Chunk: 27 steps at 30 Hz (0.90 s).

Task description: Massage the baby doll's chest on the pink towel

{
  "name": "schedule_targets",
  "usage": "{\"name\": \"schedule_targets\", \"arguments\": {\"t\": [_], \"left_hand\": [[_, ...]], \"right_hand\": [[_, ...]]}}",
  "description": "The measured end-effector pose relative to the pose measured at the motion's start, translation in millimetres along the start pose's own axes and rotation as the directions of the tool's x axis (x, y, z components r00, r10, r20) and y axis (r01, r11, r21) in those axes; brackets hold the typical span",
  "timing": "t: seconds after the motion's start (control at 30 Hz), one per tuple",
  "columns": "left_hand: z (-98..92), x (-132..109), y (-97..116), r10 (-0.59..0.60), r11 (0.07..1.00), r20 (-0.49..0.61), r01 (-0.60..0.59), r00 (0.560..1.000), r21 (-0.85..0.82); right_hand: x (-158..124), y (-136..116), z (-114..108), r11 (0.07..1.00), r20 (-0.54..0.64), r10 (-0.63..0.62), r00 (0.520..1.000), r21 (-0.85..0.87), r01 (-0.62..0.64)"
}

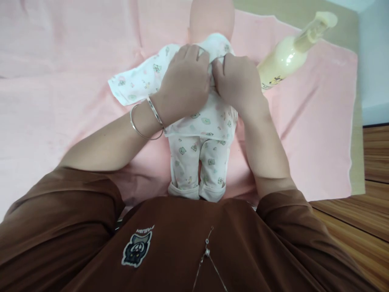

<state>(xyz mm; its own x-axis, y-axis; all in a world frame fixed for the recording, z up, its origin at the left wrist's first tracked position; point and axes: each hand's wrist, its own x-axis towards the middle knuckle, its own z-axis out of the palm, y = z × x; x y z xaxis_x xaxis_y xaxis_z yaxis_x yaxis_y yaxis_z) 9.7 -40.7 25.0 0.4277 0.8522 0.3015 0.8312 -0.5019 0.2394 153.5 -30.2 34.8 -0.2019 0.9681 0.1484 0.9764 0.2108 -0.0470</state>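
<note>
Sheet: pink, creased (45,121); spread under the doll; smoothing it around the body would give a steadier base
Sleeve: white, printed (133,83); stretched out to the left; best left slack so it does not tug the chest
Left hand: (188,81) bangle (154,110) at the wrist; fingers bent and closed on cloth at the chest, near the collar
Top: (209,123) on the doll (212,20), which lies at the centre, head away from the person; even, gentle tension on both sides seems right
Trousers: (184,162) matching print; legs side by side, ends folded up
Right hand: (238,83) just beside the left; closed on the same cloth, fingertips mostly hidden; a light pinch, without weight on the chest, seems best
Bottle: (287,56) cream-coloured; just beyond the right hand, whose wrist should swing clear of it
</note>
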Motion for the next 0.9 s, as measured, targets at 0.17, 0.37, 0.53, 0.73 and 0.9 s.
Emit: {"name": "schedule_targets", "arguments": {"t": [0.17, 0.37, 0.53, 0.73, 0.9], "left_hand": [[10.4, 12.7, -14.1, -0.076, 0.995, -0.027, 0.074, 0.997, -0.072], [28.1, 21.0, -27.7, -0.256, 0.947, -0.054, 0.239, 0.965, -0.215], [33.7, 22.1, -30.4, -0.259, 0.956, -0.065, 0.246, 0.964, -0.161], [49.6, 24.8, -37.6, -0.270, 0.960, -0.207, 0.246, 0.940, -0.134], [65.4, 30.9, -48.9, -0.313, 0.928, -0.305, 0.222, 0.899, -0.300]], "right_hand": [[10.1, 10.8, 12.9, 0.993, 0.037, 0.053, 0.998, 0.104, -0.057], [11.8, 11.0, 17.9, 0.988, -0.017, 0.066, 0.998, 0.143, -0.063], [16.1, 12.2, 23.7, 0.979, -0.021, 0.096, 0.995, 0.185, -0.091], [18.3, 17.3, 28.1, 0.968, -0.054, 0.115, 0.992, 0.231, -0.100], [3.6, 1.2, 7.2, 0.968, -0.184, 0.009, 0.983, 0.249, 0.038]]}}
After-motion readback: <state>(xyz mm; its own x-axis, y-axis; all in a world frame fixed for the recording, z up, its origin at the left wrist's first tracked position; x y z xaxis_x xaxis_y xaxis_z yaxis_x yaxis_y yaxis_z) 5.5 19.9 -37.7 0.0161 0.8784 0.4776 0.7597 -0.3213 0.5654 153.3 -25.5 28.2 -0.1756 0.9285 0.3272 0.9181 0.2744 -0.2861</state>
